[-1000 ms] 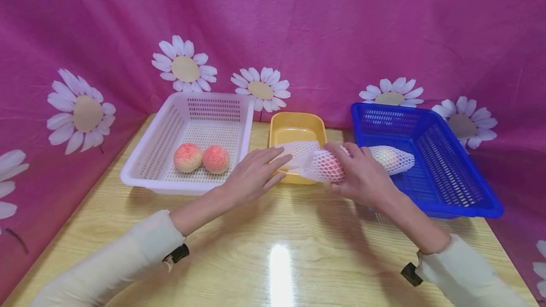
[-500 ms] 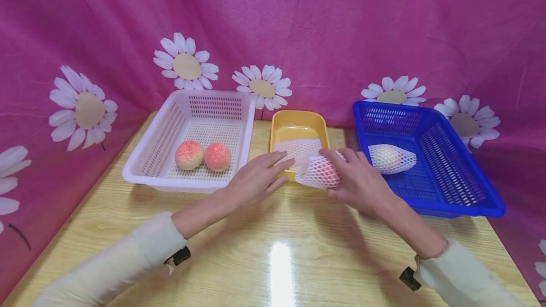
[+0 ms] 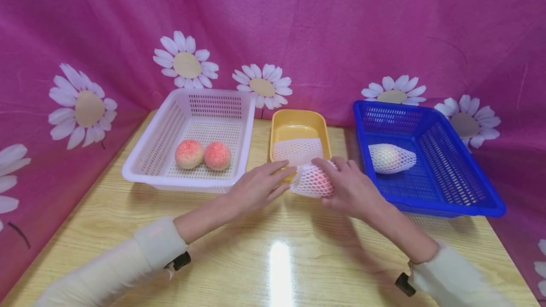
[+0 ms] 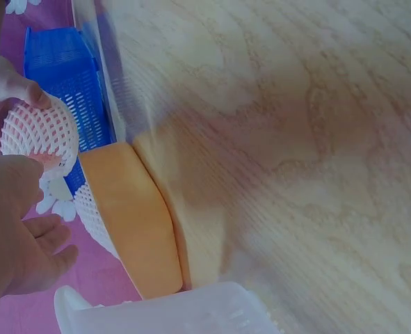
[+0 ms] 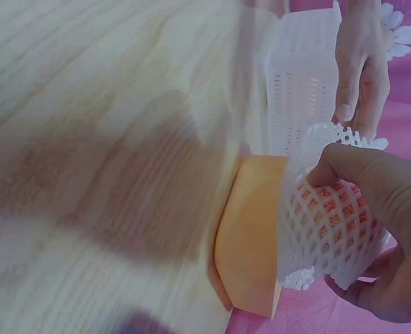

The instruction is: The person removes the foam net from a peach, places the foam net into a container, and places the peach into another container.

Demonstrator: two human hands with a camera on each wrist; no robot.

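In the head view my right hand [image 3: 351,186] grips a peach [image 3: 321,182] inside a white foam net [image 3: 304,181], above the front of the yellow container [image 3: 300,117]. Through the mesh in the right wrist view the peach [image 5: 337,212] shows red, with thumb and fingers around the net. My left hand [image 3: 258,185] is just left of the net's end, its fingers loosely extended and holding nothing; whether the fingertips touch the net I cannot tell. A flat foam net [image 3: 298,149] lies in the yellow container. Two bare peaches [image 3: 189,154] sit in the white basket [image 3: 149,181].
At the right stands a blue basket [image 3: 452,210] holding a net-wrapped peach [image 3: 391,158]. All three containers stand on a wooden table [image 3: 239,259]. A magenta cloth [image 3: 324,27] with daisies hangs behind them.
My right hand has moved left and toward me with the netted peach, away from the blue basket. My left hand has stayed nearly in place, slightly lower in view.
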